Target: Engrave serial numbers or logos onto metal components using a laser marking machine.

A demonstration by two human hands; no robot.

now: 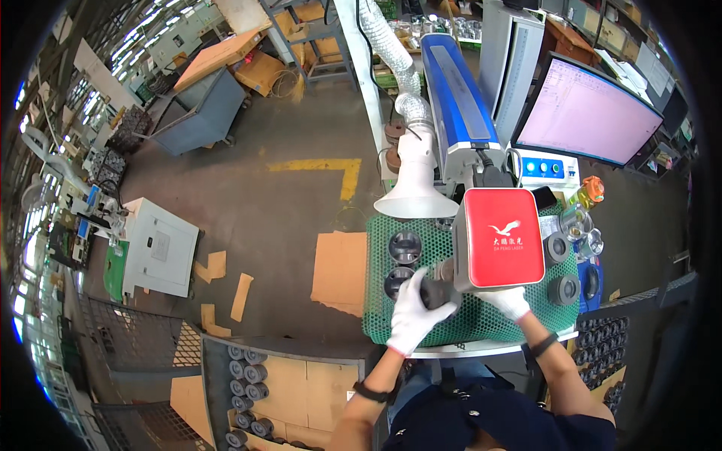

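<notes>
My left hand (416, 314), in a white glove, grips a dark round metal part that looks like a piston (434, 294), with thumb and fingers on either side of it. My right hand (507, 302), also gloved, reaches under the red-topped box of the machine head (504, 239); its fingers are hidden there. Just beyond my left hand, two more dark pistons (404, 246) stand on the green mesh mat (380, 312). Right of the red box, two grey round parts (563, 289) rest on the same mat.
A white funnel-shaped extraction hood (416, 199) hangs over the mat's far side, beside the blue machine arm (460, 98). A monitor (587, 109) and a panel with knobs (543, 167) stand at right. Bins holding several round parts (248, 376) flank me below.
</notes>
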